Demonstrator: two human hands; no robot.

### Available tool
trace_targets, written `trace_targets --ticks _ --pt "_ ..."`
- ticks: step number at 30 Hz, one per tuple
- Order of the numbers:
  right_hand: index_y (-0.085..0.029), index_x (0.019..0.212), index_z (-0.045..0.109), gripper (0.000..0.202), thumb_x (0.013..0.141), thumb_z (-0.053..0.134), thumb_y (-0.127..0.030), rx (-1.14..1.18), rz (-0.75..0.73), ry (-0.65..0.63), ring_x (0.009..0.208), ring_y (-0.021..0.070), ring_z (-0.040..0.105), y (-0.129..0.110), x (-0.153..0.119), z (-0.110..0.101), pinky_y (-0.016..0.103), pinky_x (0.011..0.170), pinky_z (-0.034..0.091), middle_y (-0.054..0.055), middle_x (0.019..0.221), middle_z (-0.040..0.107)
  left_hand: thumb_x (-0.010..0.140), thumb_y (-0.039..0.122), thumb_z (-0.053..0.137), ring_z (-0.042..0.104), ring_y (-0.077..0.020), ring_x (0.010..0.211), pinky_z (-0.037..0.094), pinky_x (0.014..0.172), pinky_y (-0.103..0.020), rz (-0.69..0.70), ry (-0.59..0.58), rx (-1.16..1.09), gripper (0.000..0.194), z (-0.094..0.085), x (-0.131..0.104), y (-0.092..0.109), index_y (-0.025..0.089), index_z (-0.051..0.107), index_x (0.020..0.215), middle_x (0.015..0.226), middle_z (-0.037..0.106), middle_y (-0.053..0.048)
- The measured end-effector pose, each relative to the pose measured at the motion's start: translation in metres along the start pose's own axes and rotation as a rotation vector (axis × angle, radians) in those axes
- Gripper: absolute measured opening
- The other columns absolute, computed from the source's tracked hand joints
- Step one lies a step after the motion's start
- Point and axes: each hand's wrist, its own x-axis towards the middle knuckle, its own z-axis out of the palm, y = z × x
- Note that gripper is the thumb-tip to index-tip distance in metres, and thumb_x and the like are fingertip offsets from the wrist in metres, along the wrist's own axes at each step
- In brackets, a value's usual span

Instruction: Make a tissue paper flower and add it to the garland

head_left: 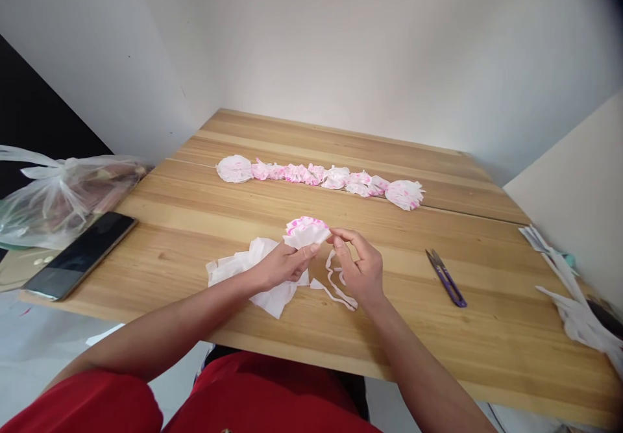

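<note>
A small ruffled white flower with pink edges [306, 230] is held above the table. My left hand [291, 261] is closed around its lower part, thumb in front. At the flower's right edge, my right hand [359, 261] pinches with thumb and fingertips. Beneath my left hand lie white fabric pieces [275, 296], partly hidden by it. Thin white strips [335, 287] curl on the wood beside my right hand.
Across the table [204, 206] stretches a row of pink-and-white ruffled flowers [304, 174]. Purple-handled snips [446, 279] lie at right, white strips [569, 296] at the right edge. At left are a black phone [80, 256] and a tied plastic bag [63, 193].
</note>
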Motion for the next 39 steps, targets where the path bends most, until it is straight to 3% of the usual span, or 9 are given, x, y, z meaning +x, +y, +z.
trace_targets --ticks 8,12,15,18,21,26,29,34,39 --pt "-0.025 0.106 0.067 0.019 0.093 0.052 -0.027 0.001 -0.007 0.053 0.080 0.0182 0.068 -0.001 -0.002 0.000 0.035 0.079 0.053 0.002 0.088 0.073 0.090 0.065 0.036 0.024 -0.0065 0.046 0.020 0.047 -0.025 0.160 0.038 0.172 0.060 -0.003 -0.001 0.002 0.020 0.028 0.052 0.048 0.024 0.006" --pt "-0.026 0.106 0.066 0.019 0.092 0.053 -0.026 -0.009 -0.048 0.067 0.079 0.0182 0.067 -0.004 -0.004 -0.001 0.034 0.076 0.052 0.002 0.086 0.072 0.090 0.059 0.044 0.027 -0.0080 0.050 0.025 0.049 -0.023 0.183 0.131 0.268 0.049 -0.003 0.002 -0.004 0.019 0.035 0.061 0.053 0.029 0.006" --pt "-0.025 0.093 0.066 0.012 0.090 0.054 -0.024 -0.035 -0.156 0.033 0.074 0.0184 0.064 -0.007 -0.004 -0.001 0.035 0.072 0.049 0.001 0.078 0.069 0.086 0.050 0.052 0.034 -0.0099 0.055 0.031 0.053 -0.023 0.213 0.168 0.302 0.039 -0.005 0.005 -0.009 0.020 0.039 0.065 0.056 0.034 0.005" --pt "-0.025 0.080 0.062 0.012 0.089 0.054 -0.024 -0.047 -0.257 -0.048 0.066 0.0175 0.059 -0.008 -0.003 0.000 0.035 0.068 0.046 0.000 0.067 0.063 0.084 0.039 0.053 0.048 -0.0146 0.068 0.041 0.065 -0.025 0.333 0.171 0.393 0.028 -0.007 0.007 -0.009 0.019 0.045 0.066 0.061 0.045 0.001" --pt "-0.024 0.079 0.062 0.012 0.088 0.055 -0.026 -0.054 -0.295 -0.111 0.064 0.0169 0.056 -0.007 -0.002 0.002 0.034 0.067 0.043 0.000 0.065 0.060 0.082 0.027 0.052 0.056 -0.0207 0.087 0.044 0.083 -0.031 0.437 0.186 0.519 0.012 -0.007 0.007 -0.007 0.018 0.054 0.075 0.075 0.057 -0.003" --pt "-0.023 0.101 0.066 0.023 0.087 0.057 -0.040 0.029 -0.119 -0.147 0.074 0.0198 0.060 -0.004 -0.003 0.003 0.035 0.073 0.047 0.003 0.080 0.066 0.083 0.023 0.051 0.060 -0.0244 0.083 0.046 0.078 -0.034 0.319 0.240 0.797 0.010 -0.003 0.005 -0.005 0.017 0.060 0.084 0.081 0.063 -0.008" --pt "-0.023 0.110 0.064 0.033 0.087 0.057 -0.046 0.161 0.039 -0.183 0.085 0.0219 0.062 -0.003 -0.003 0.003 0.035 0.079 0.049 0.005 0.090 0.069 0.087 0.027 0.050 0.061 -0.0254 0.085 0.046 0.077 -0.035 0.339 0.284 0.936 0.018 -0.003 0.007 -0.009 0.017 0.060 0.099 0.098 0.065 -0.012" --pt "-0.022 0.109 0.064 0.035 0.090 0.050 -0.048 0.366 0.200 -0.228 0.086 0.0198 0.062 -0.003 0.000 0.006 0.031 0.078 0.049 0.004 0.095 0.069 0.089 0.022 0.044 0.061 -0.0285 0.096 0.048 0.084 -0.040 0.366 0.353 1.114 0.035 -0.005 0.012 -0.015 0.014 0.051 0.123 0.108 0.064 -0.015" --pt "-0.021 0.096 0.065 0.022 0.084 0.061 -0.039 0.315 0.334 -0.116 0.073 0.0148 0.058 0.004 0.001 0.013 0.026 0.068 0.046 0.001 0.083 0.066 0.084 0.015 0.046 0.054 -0.0307 0.113 0.044 0.097 -0.048 0.499 0.315 1.216 0.061 -0.011 0.012 -0.013 0.013 0.035 0.144 0.124 0.059 -0.017"
